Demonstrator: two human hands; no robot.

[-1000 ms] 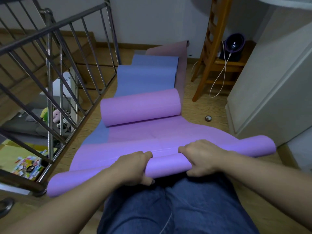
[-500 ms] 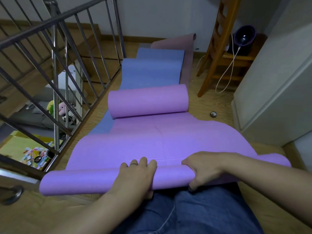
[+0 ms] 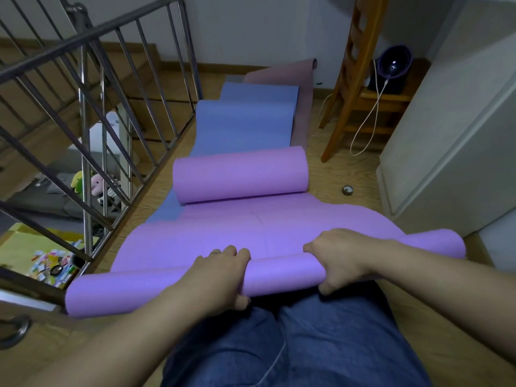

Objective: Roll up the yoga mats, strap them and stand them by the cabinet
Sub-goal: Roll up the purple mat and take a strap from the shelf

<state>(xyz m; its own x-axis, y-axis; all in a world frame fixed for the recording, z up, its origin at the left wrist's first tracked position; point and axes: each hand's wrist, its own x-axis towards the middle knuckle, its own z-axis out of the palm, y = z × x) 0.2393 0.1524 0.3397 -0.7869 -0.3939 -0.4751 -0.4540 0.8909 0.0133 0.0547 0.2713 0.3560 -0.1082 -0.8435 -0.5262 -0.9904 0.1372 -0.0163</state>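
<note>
Both hands are closing tighter round the mat (image 3: 282,275) than before: the left hand (image 3: 220,272) and right hand (image 3: 340,255) are gripping its rolled near end, which is lying on the floor (image 3: 354,169) left of the cabinet (image 3: 446,135).

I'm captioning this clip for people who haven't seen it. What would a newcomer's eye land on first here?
The purple yoga mat fills the middle of the floor, its near end rolled into a tube gripped by the left hand and right hand. Beyond it a fatter purple roll lies over a blue mat. A metal stair railing runs along the left.
</note>
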